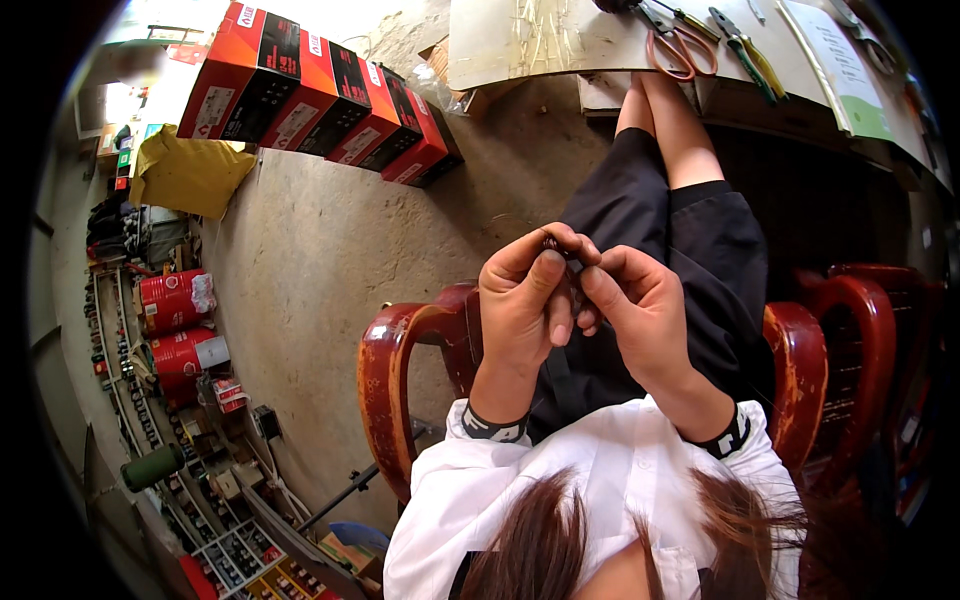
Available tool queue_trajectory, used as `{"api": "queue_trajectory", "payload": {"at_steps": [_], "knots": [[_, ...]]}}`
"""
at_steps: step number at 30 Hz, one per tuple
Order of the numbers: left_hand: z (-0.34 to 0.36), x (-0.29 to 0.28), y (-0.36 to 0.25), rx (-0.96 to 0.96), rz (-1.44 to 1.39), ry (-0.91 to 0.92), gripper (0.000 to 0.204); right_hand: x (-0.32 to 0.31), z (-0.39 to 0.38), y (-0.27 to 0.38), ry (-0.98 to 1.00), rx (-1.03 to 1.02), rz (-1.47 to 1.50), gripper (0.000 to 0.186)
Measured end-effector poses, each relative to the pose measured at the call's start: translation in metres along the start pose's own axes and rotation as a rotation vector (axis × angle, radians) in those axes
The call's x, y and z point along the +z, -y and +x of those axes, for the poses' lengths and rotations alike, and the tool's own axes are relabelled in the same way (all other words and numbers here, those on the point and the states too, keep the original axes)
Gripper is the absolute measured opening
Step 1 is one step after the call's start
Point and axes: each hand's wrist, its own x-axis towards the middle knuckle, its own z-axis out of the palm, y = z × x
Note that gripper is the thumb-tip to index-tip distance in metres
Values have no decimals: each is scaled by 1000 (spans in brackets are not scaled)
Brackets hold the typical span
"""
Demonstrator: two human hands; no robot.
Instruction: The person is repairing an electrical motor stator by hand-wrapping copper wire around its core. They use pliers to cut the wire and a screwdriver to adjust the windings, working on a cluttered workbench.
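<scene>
Dark piece [574,266], between left hand [522,290] and right hand [641,303], axis unclear

out past the left hand [522,300], we see white labels [213,110] and white emblems [246,15] on red-and-black boxes [325,95]. farther left of that hand, we make out pale printed marks on red drums [172,303]. just behind the left and right hand [638,305], bold white letters cross dark cuffs [493,424]. beyond the right one, we find lines of print (too small for us) on a white-and-green booklet [835,70].
</scene>
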Motion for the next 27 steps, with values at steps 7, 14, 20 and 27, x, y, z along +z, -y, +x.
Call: {"api": "queue_trajectory", "payload": {"at_steps": [7,14,20,27], "knots": [[8,-14,6,-79,-147,51,27,-3,8,-4,60,-44,-7,15],[4,-22,7,110,52,167,27,-1,9,27,296,159,-109,15],[-3,-23,-2,62,119,191,27,-8,13,34,408,300,-62,18],[-2,-13,1,87,116,116,26,3,6,32,293,171,-126,18]]}}
